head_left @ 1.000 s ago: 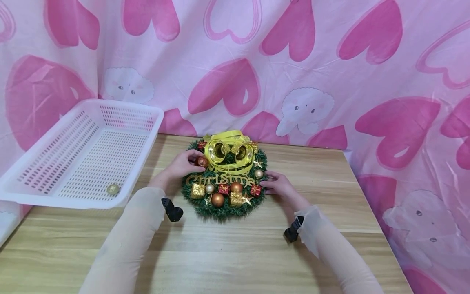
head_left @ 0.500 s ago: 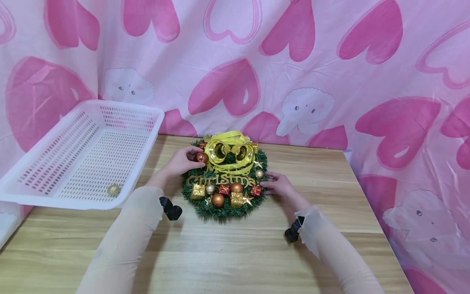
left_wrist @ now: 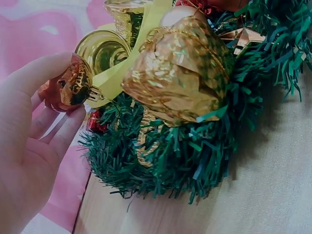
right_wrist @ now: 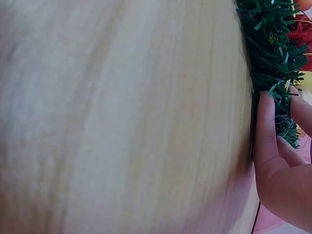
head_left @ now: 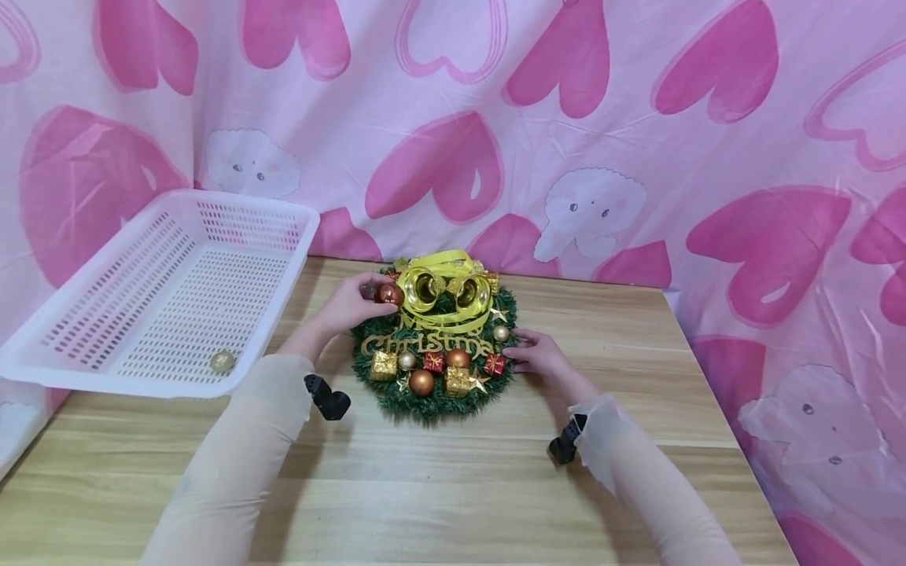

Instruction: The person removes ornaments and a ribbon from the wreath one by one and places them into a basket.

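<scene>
A green Christmas wreath [head_left: 425,407] lies on the table, dressed with gold lettering, baubles, small wrapped boxes, stars, yellow ribbon and two gold bells [head_left: 468,292]. At its upper left edge my left hand [head_left: 351,303] pinches a shiny copper bauble [head_left: 389,294] between thumb and fingers. The left wrist view shows this bauble [left_wrist: 68,85] held beside the greenery, its gold cap facing the wreath. My right hand [head_left: 543,355] grips the wreath's right edge. In the right wrist view, thumb and fingers [right_wrist: 266,124] stand on either side of the green tinsel [right_wrist: 273,53].
A white perforated plastic basket [head_left: 127,385] stands at the left, with one gold bauble [head_left: 222,361] inside. A pink heart-patterned curtain [head_left: 453,79] hangs behind the wooden table [head_left: 439,495]. The table's right edge runs beyond my right arm.
My left hand has moved the copper bauble a little farther back, up along the wreath's left side toward the bells. My right hand has stayed at the wreath's edge.
</scene>
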The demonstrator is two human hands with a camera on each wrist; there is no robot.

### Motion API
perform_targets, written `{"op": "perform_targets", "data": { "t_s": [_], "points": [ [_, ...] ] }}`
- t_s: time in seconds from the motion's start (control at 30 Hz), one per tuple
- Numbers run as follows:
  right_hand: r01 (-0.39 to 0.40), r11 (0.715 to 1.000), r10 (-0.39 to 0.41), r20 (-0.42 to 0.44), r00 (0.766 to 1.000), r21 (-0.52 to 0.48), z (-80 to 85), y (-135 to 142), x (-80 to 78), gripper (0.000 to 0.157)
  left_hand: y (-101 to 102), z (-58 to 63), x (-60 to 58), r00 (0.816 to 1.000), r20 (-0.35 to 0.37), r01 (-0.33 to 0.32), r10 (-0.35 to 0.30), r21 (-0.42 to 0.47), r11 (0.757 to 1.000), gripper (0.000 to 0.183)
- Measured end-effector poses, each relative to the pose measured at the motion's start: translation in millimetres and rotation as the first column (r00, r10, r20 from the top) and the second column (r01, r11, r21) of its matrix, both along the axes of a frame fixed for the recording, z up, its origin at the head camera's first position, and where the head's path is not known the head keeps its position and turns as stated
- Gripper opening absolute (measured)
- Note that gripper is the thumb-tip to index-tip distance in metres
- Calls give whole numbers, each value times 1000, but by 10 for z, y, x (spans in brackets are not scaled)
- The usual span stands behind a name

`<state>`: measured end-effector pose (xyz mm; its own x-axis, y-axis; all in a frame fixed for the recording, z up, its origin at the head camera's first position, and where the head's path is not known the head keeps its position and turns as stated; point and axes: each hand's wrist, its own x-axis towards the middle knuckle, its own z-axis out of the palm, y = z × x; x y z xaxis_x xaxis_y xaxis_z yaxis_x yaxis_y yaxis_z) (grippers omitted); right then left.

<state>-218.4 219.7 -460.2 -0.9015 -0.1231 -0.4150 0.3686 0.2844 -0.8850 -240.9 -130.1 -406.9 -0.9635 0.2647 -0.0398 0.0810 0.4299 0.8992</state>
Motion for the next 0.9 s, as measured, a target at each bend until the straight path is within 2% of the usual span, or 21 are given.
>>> {"op": "perform_targets", "data": {
  "t_s": [0.3,0.73,0.9],
  "points": [
    [7,1000,-7,-2,1000,-20,7,4,9,66,-15,95,24,1000,-9,-12,12,65,998,54],
    [4,1000,-5,-7,1000,-16,-11,7,18,66,-65,214,53,997,-42,-55,57,63,997,53],
    [-7,1000,7,-11,1000,-10,-13,8,10,66,-89,226,52,997,-41,-69,71,56,996,53]
  ]
}}
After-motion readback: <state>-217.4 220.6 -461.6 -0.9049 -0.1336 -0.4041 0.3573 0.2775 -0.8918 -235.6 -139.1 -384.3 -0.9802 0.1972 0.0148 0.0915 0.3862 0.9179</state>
